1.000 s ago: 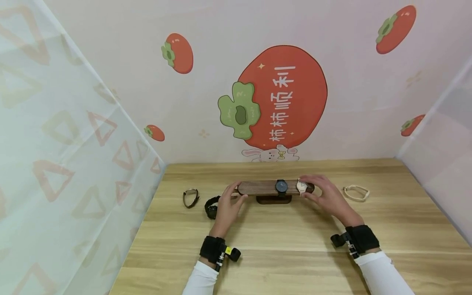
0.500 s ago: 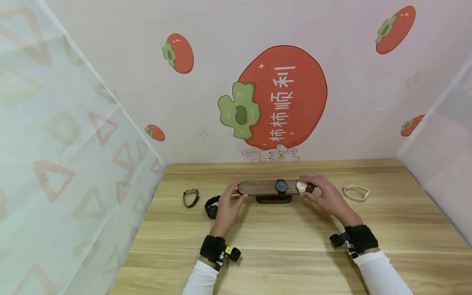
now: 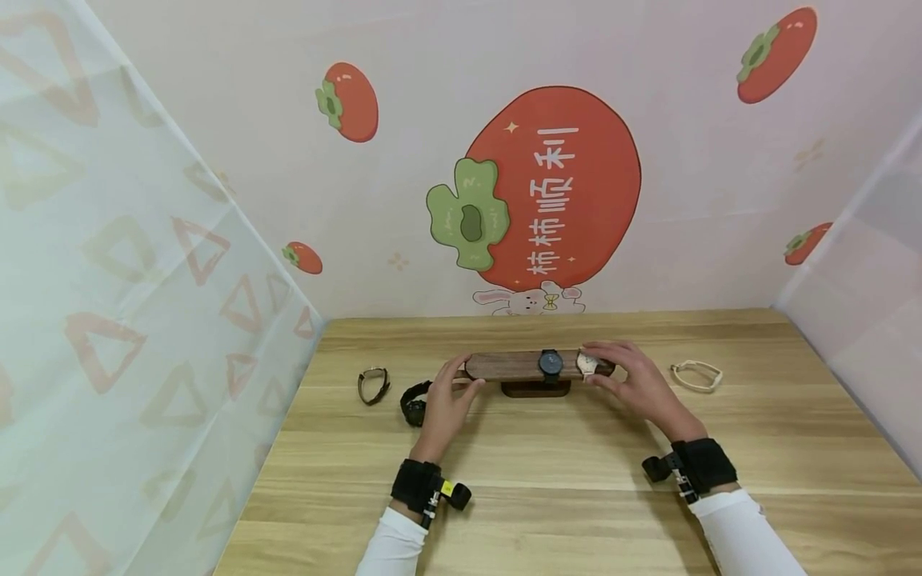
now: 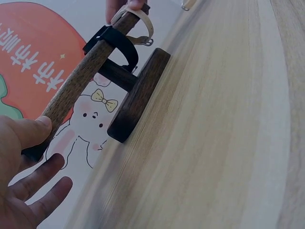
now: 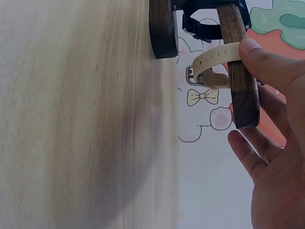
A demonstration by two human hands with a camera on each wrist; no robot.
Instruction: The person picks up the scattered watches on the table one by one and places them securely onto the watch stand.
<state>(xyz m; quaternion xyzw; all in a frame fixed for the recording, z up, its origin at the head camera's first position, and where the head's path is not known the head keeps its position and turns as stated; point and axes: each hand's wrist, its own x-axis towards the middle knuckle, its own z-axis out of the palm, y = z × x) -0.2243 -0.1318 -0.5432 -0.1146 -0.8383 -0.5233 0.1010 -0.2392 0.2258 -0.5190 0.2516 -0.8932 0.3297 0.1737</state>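
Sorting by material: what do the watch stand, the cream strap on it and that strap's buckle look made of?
Watch stand: probably wood, dark brown, dull finish; streaky grain shows lengthwise.
Cream strap: smooth, matte, punched with holes; leather or silicone, can't tell.
Buckle: likely metal; thin grey frame with slight sheen.

A hand could pass over the front of the table (image 3: 547, 512), between the left sleeve (image 3: 392, 546) and right sleeve (image 3: 752, 536), up to the bar (image 3: 504, 367). The left hand (image 3: 446, 410) and right hand (image 3: 644, 392) block the bar's ends. Its top has room between the left hand and the black watch (image 3: 551, 364); the white watch (image 3: 587, 365) crowds the right end. Underneath, post (image 4: 117, 75) and base (image 4: 138, 102) obstruct the middle, hanging straps (image 4: 127, 53) the right part. A bulky watch (image 3: 414, 410) obstructs just beside the left hand, a cream watch (image 3: 700, 390) right of the right hand.
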